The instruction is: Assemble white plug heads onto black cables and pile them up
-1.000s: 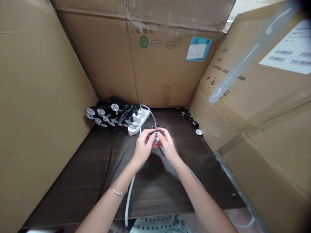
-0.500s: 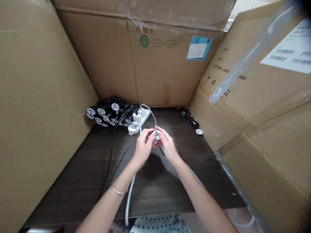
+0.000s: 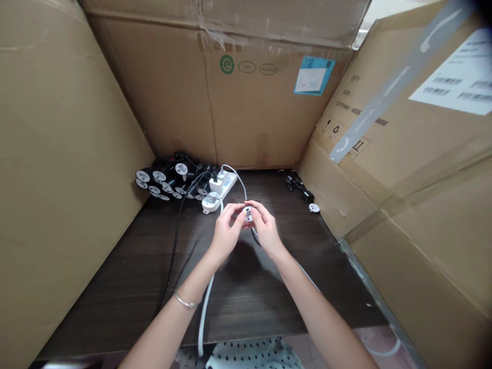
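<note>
Between my two hands is a small white round disc (image 3: pixel 249 214) with dark marks on its face, held above the table and facing me. My left hand (image 3: pixel 228 229) grips its left edge, thumb on the front and fingers curled behind. My right hand (image 3: pixel 266 228) closes on the right side in the same way, its thumb on the disc's face. My fingers hide the back of the disc, so I cannot tell what it is joined to. A dark cable (image 3: pixel 255 237) and a pale one hang just below my right hand.
A white power strip (image 3: pixel 230 180) with plugs and cables lies beyond my left hand. Black cylindrical units (image 3: pixel 165 171) with white round ends are piled at the back left. At the right lie a black part (image 3: pixel 300 188) and another white disc (image 3: pixel 314 208). Cardboard boxes (image 3: pixel 253 118) wall in the table (image 3: pixel 307 287).
The disc has tilted or turned slightly between my fingers, and my right thumb has shifted over its face. Both hands keep their hold in nearly the same place.
</note>
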Demonstrator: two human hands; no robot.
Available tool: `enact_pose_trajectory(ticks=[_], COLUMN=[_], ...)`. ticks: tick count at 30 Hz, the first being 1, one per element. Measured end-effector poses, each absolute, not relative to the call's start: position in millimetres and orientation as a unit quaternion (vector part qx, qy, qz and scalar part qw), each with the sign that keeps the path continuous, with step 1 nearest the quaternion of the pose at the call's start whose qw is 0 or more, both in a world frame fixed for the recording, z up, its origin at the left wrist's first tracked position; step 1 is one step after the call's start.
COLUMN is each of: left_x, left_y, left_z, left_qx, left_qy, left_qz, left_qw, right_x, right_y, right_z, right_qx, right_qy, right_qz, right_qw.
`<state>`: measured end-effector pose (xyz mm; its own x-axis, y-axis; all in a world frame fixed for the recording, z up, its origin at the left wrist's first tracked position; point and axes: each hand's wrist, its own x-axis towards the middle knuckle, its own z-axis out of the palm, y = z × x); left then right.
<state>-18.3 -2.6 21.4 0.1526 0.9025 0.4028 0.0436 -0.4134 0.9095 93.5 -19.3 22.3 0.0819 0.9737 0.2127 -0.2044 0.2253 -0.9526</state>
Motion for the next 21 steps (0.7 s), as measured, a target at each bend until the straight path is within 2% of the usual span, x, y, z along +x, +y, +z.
enact_pose_trajectory(ticks=[5,11,21], left_x=[-20.6,-21.1,-18.3], left_y=[-0.8,-1.3,-4.2], left_z=[23.6,24.6,20.8], left_qx=[0.627,0.633,0.666], left_qy=[0.354,0.351,0.368], left_qz=[0.534,0.533,0.531], left_qw=[0.442,0.439,0.372], right_x=[93.1,91.9,87.9], right_y=[-19.4,-19.7,-22.8], right_z=[23.9,22.6,26.2], right_qx=[-0.388,-0.376,-0.405], right_qy=[-0.465,-0.453,-0.449], right_qz=[0.526,0.538,0.496], right_qw=[0.597,0.603,0.623])
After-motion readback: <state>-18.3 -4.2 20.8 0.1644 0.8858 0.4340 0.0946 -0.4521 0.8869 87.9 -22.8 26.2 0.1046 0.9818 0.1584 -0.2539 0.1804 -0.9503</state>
